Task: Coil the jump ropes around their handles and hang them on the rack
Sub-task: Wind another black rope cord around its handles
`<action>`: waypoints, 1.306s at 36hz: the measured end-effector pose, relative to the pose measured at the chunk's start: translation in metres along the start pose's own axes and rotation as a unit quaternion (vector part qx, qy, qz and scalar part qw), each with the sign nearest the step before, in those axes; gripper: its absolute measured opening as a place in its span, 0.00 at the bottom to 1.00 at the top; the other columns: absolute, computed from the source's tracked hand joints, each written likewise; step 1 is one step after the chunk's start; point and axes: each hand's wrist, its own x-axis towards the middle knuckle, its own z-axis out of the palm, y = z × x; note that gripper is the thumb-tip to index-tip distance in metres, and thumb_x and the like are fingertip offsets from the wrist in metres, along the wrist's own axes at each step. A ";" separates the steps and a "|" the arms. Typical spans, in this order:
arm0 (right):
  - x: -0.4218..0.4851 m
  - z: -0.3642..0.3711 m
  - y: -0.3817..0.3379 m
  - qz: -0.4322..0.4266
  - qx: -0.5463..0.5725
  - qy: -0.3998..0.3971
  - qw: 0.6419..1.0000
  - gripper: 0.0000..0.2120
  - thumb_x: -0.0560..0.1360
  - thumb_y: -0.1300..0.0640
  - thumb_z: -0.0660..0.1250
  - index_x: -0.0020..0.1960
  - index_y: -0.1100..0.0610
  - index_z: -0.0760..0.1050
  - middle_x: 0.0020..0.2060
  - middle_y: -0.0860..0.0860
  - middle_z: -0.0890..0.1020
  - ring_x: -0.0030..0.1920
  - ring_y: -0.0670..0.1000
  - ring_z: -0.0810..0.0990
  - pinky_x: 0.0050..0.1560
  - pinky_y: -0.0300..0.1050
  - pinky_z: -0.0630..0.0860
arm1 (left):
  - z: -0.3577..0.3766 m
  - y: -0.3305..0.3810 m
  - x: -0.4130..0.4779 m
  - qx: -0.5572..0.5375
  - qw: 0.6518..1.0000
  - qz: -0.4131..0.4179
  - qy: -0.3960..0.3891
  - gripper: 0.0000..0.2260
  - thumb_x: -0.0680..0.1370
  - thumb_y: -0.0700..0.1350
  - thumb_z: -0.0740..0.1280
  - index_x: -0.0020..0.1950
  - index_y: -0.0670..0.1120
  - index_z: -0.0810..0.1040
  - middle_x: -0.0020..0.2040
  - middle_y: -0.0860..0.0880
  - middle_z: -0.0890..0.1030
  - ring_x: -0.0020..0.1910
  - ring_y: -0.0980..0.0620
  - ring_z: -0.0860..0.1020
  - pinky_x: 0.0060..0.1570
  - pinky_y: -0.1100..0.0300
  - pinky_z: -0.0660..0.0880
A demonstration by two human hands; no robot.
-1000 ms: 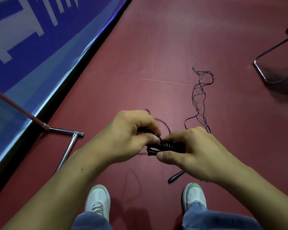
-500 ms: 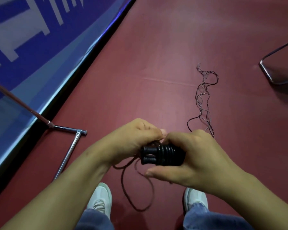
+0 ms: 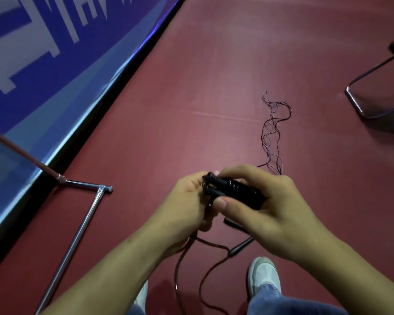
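While the chrome tube rack [image 3: 84, 223] stands off to the left, the black rope-wound pair of handles [image 3: 232, 192] is gripped in the curled fingers [image 3: 237, 176] of the right hand [image 3: 271, 212], long axis left to right. At the bundle's left end the slack dark-red rope [image 3: 176, 273] is held by the left hand [image 3: 184, 208] and hangs below.

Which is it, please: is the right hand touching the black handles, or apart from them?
Touching. The head view shows the right hand curled round the black handles, thumb pressed on their near side.
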 end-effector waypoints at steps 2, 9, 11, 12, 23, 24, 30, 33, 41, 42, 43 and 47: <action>0.004 -0.003 0.010 0.006 0.013 0.041 0.999 0.17 0.70 0.35 0.69 0.56 0.40 0.77 0.36 0.49 0.83 0.34 0.53 0.79 0.38 0.55 0.78 | 0.000 -0.003 0.002 -0.040 0.999 0.026 0.014 0.09 0.84 0.38 0.60 0.48 0.34 0.75 0.29 0.50 0.67 0.27 0.55 0.61 0.28 0.61 0.57; 0.008 -0.010 0.018 0.043 -0.047 0.065 0.996 0.20 0.68 0.31 0.66 0.55 0.40 0.75 0.37 0.45 0.83 0.36 0.50 0.80 0.40 0.54 0.78 | -0.011 0.002 0.003 0.147 0.980 0.129 0.026 0.04 0.79 0.43 0.69 0.50 0.46 0.83 0.36 0.45 0.81 0.35 0.51 0.76 0.37 0.56 0.71; 0.009 -0.009 0.020 0.051 -0.089 0.068 0.992 0.22 0.68 0.29 0.64 0.56 0.40 0.74 0.37 0.43 0.83 0.37 0.50 0.80 0.40 0.53 0.78 | -0.011 0.003 0.003 0.217 0.966 0.133 0.052 0.07 0.79 0.48 0.68 0.46 0.47 0.84 0.38 0.40 0.81 0.37 0.43 0.76 0.38 0.49 0.72; 0.009 -0.008 0.020 0.052 -0.112 0.064 0.990 0.23 0.68 0.29 0.62 0.56 0.40 0.73 0.37 0.42 0.82 0.38 0.51 0.80 0.40 0.52 0.78 | -0.011 0.003 0.003 0.240 0.961 0.126 0.060 0.08 0.80 0.46 0.68 0.45 0.46 0.83 0.35 0.41 0.79 0.35 0.44 0.73 0.35 0.52 0.70; 0.016 0.001 0.011 0.042 -0.270 0.032 0.961 0.18 0.74 0.38 0.71 0.58 0.44 0.72 0.44 0.44 0.81 0.46 0.55 0.79 0.39 0.50 0.74 | -0.007 0.014 0.003 0.310 0.947 0.000 0.088 0.22 0.82 0.54 0.63 0.32 0.46 0.81 0.23 0.51 0.73 0.23 0.53 0.68 0.26 0.60 0.66; 0.016 0.002 0.010 0.042 -0.279 0.034 0.959 0.18 0.74 0.38 0.71 0.58 0.44 0.73 0.44 0.45 0.81 0.46 0.56 0.79 0.39 0.49 0.74 | -0.005 0.015 0.002 0.321 0.942 0.001 0.097 0.23 0.82 0.55 0.62 0.31 0.45 0.80 0.21 0.52 0.73 0.22 0.53 0.69 0.25 0.61 0.66; 0.015 0.018 0.012 0.021 -0.370 0.014 0.929 0.19 0.74 0.35 0.59 0.57 0.45 0.74 0.42 0.47 0.79 0.44 0.57 0.81 0.36 0.47 0.71 | -0.001 0.015 0.003 0.259 0.961 -0.059 0.082 0.25 0.83 0.53 0.63 0.26 0.46 0.77 0.20 0.53 0.72 0.19 0.54 0.67 0.25 0.62 0.63; 0.015 0.020 0.014 0.014 -0.359 0.013 0.933 0.27 0.72 0.28 0.49 0.55 0.44 0.75 0.39 0.46 0.79 0.40 0.56 0.81 0.33 0.46 0.70 | -0.007 0.018 0.003 0.176 0.977 -0.106 0.054 0.25 0.84 0.55 0.61 0.29 0.46 0.76 0.21 0.47 0.70 0.20 0.51 0.64 0.24 0.63 0.60; 0.008 0.023 0.006 0.020 -0.363 -0.023 0.931 0.17 0.74 0.33 0.56 0.44 0.46 0.71 0.36 0.48 0.78 0.36 0.56 0.79 0.33 0.47 0.69 | -0.022 0.027 0.001 0.249 0.959 -0.115 -0.067 0.25 0.83 0.58 0.61 0.32 0.45 0.79 0.23 0.46 0.73 0.23 0.49 0.66 0.27 0.60 0.65; 0.007 0.024 0.006 0.021 -0.362 -0.029 0.932 0.17 0.74 0.34 0.56 0.44 0.47 0.70 0.37 0.48 0.79 0.37 0.56 0.80 0.34 0.47 0.70 | -0.023 0.025 0.001 0.268 0.955 -0.108 -0.068 0.25 0.83 0.57 0.61 0.32 0.45 0.80 0.24 0.46 0.73 0.23 0.49 0.66 0.28 0.59 0.65; 0.006 0.024 0.006 0.024 -0.362 -0.032 0.931 0.17 0.73 0.34 0.56 0.43 0.47 0.70 0.37 0.49 0.79 0.37 0.57 0.79 0.34 0.47 0.70 | -0.024 0.024 0.002 0.285 0.951 -0.100 -0.068 0.24 0.83 0.57 0.63 0.33 0.44 0.80 0.25 0.46 0.72 0.24 0.49 0.66 0.28 0.58 0.63; 0.007 0.019 0.011 0.049 -0.357 -0.048 0.931 0.20 0.72 0.33 0.54 0.45 0.49 0.71 0.34 0.50 0.77 0.36 0.59 0.76 0.34 0.47 0.72 | -0.026 0.021 0.002 0.391 0.917 -0.025 -0.073 0.16 0.77 0.56 0.70 0.39 0.45 0.80 0.28 0.50 0.71 0.26 0.51 0.68 0.27 0.59 0.63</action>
